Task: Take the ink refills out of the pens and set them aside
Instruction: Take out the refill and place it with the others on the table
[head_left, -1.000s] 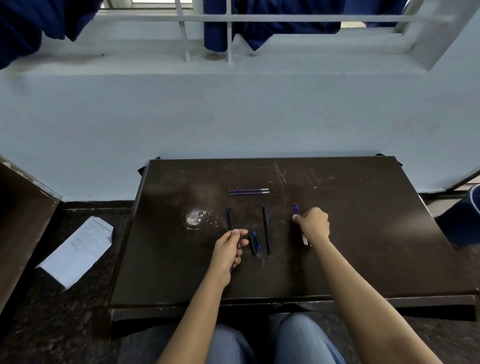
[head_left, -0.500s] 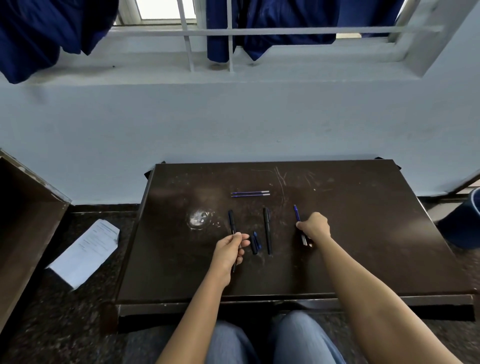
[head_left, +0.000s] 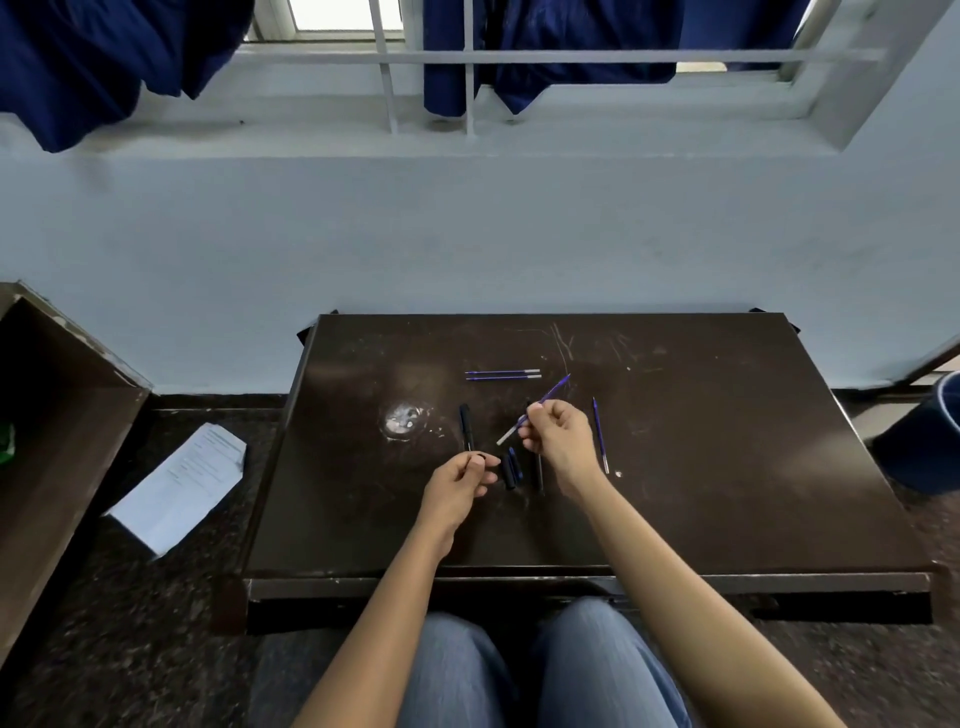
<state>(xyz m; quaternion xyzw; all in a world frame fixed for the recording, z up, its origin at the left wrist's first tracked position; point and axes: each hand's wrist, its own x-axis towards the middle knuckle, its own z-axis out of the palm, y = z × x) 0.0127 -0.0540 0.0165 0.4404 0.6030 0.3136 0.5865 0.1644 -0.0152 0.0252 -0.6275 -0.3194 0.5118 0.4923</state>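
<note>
My right hand (head_left: 558, 441) is raised over the middle of the dark table (head_left: 727, 493), pinching a thin blue ink refill (head_left: 550, 393) that slants up to the right, its pale end pointing down-left. My left hand (head_left: 457, 486) is closed on a short black pen part (head_left: 479, 457). A black pen (head_left: 466, 426) lies just beyond the left hand. Two blue refills (head_left: 503, 374) lie side by side farther back. Dark pen caps (head_left: 511, 470) and another black pen (head_left: 540, 475) lie between my hands. A slim blue pen (head_left: 600, 434) rests to the right of my right hand.
A whitish stain (head_left: 402, 420) marks the table left of the pens. On the floor lie a sheet of paper (head_left: 179, 483) at the left and a blue bucket (head_left: 924, 441) at the right. A wooden box (head_left: 52, 415) stands at far left. The wall runs behind the table.
My right hand has left the slim blue pen on the table, moved left and up, and now holds a blue refill in the air. The left hand has barely moved.
</note>
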